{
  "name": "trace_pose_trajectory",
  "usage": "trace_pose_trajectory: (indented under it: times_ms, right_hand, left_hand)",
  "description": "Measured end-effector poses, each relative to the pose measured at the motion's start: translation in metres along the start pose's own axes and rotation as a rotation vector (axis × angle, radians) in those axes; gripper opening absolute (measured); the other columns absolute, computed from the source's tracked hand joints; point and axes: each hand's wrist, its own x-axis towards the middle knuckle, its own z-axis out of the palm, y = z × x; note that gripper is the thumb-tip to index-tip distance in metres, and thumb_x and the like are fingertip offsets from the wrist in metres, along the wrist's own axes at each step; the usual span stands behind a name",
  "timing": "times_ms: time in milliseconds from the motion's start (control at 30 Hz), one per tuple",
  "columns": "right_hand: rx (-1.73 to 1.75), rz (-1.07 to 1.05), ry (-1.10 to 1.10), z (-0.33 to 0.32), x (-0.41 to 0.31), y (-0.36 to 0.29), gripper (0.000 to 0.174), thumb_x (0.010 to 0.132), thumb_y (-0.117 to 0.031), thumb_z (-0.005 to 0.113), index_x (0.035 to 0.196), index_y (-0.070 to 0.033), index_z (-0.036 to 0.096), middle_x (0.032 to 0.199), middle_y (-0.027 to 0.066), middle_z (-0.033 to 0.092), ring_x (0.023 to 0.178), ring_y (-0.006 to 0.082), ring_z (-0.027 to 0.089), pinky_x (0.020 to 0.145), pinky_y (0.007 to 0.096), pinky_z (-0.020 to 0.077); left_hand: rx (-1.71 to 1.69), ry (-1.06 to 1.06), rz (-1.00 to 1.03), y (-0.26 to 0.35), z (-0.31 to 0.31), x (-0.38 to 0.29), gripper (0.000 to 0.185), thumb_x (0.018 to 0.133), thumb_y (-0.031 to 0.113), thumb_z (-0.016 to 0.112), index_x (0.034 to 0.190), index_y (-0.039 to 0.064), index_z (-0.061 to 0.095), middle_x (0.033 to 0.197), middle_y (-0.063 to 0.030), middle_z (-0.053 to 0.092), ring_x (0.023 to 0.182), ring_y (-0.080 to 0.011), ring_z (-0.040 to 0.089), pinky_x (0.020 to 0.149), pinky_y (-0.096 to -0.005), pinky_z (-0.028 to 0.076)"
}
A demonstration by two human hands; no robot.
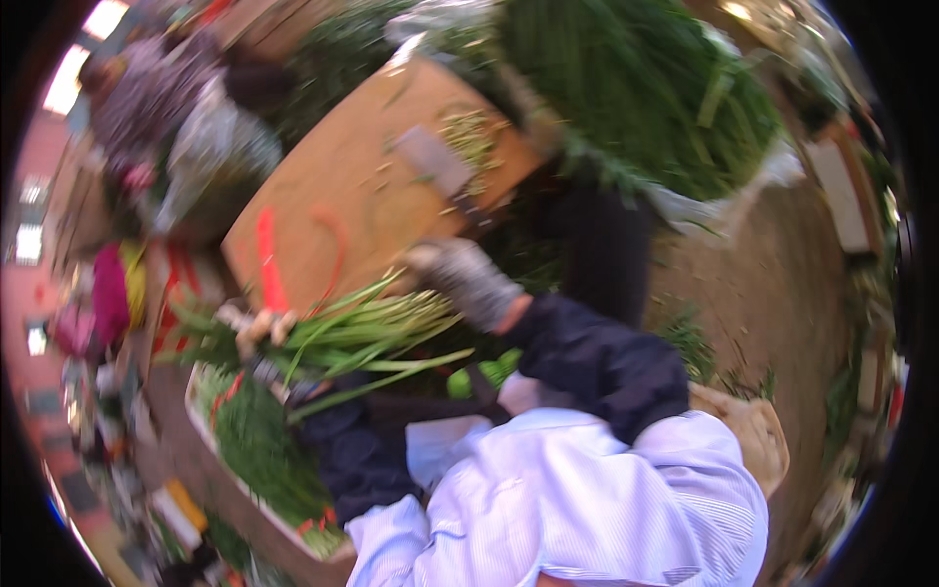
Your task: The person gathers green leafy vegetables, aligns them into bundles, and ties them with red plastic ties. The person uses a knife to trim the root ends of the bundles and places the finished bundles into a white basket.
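My gloved left hand (268, 341) grips a bunch of long green stalks (367, 323), leafy to the left and pale at the right ends. My right hand (462, 279), in a grey glove, is at the near edge of a tilted brown board (315, 191), close to the pale stalk ends; its fingertips are blurred, and whether they hold anything cannot be told. A cleaver (436, 161) lies on the board with its dark handle towards me, beside a heap of cut stalk ends (473, 139). Red ties (269, 257) rest on the board near my left hand.
A large pile of long green leaves (645, 88) lies on plastic at the upper right. An open container of tied green bunches (257, 447) stands at the lower left. Another person (147, 95) is at the upper left beside a clear plastic bag (220, 147).
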Motion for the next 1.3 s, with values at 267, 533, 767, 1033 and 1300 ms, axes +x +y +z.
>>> trace_pose_trajectory:
  times_ms: [267, 533, 767, 1033, 1300]
  right_hand:
    - [-0.730, 0.278, 0.123, -0.062, -0.046, -0.067, 0.047, 0.089, -0.032, 0.069, 0.122, 0.001, 0.059, 0.094, 0.0075, 0.063, 0.081, 0.0181, 0.062, 0.087, 0.0351, 0.0532]
    - [-1.622, -0.346, -0.337, 0.025, -0.028, -0.018, 0.104, 0.065, -0.046, 0.082, 0.148, -0.007, 0.034, 0.146, 0.0207, 0.042, 0.137, 0.0360, 0.038, 0.117, 0.0479, 0.0244]
    - [-0.769, 0.325, -0.283, 0.043, 0.011, 0.030, 0.077, 0.074, -0.025, 0.083, 0.138, -0.001, 0.049, 0.114, 0.0136, 0.067, 0.108, 0.0210, 0.062, 0.096, 0.0352, 0.0481]
    - [-0.200, 0.661, -0.520, 0.012, 0.014, 0.021, 0.039, 0.083, -0.025, 0.076, 0.111, 0.000, 0.067, 0.092, 0.0065, 0.071, 0.077, 0.0137, 0.067, 0.072, 0.0287, 0.0553]
    - [-0.099, 0.644, -0.619, 0.010, 0.006, 0.045, 0.046, 0.081, -0.038, 0.078, 0.107, -0.001, 0.067, 0.084, 0.0054, 0.069, 0.070, 0.0134, 0.065, 0.067, 0.0292, 0.0545]
  left_hand:
    - [0.124, 0.126, 0.216, 0.039, -0.041, -0.018, 0.029, 0.097, 0.028, 0.055, 0.084, 0.005, 0.068, 0.089, -0.0109, 0.064, 0.066, -0.0188, 0.056, 0.076, -0.0391, 0.049]
    - [0.268, 0.528, 0.112, -0.005, 0.011, -0.007, 0.026, 0.090, 0.029, 0.063, 0.075, 0.009, 0.061, 0.074, -0.0038, 0.063, 0.056, -0.0180, 0.057, 0.069, -0.0388, 0.055]
    - [0.369, 0.613, 0.037, -0.057, 0.050, -0.015, 0.020, 0.090, 0.025, 0.066, 0.081, 0.008, 0.061, 0.079, -0.0080, 0.064, 0.068, -0.0230, 0.062, 0.080, -0.0454, 0.057]
    - [0.297, 0.264, -0.289, -0.035, 0.043, -0.023, 0.051, 0.096, 0.034, 0.054, 0.129, -0.006, 0.050, 0.124, -0.0252, 0.058, 0.111, -0.0387, 0.059, 0.095, -0.0555, 0.050]
    - [0.059, 0.027, -0.237, -0.012, 0.000, -0.013, 0.039, 0.099, 0.033, 0.052, 0.123, 0.004, 0.060, 0.087, -0.0057, 0.064, 0.082, -0.0264, 0.060, 0.089, -0.0486, 0.049]
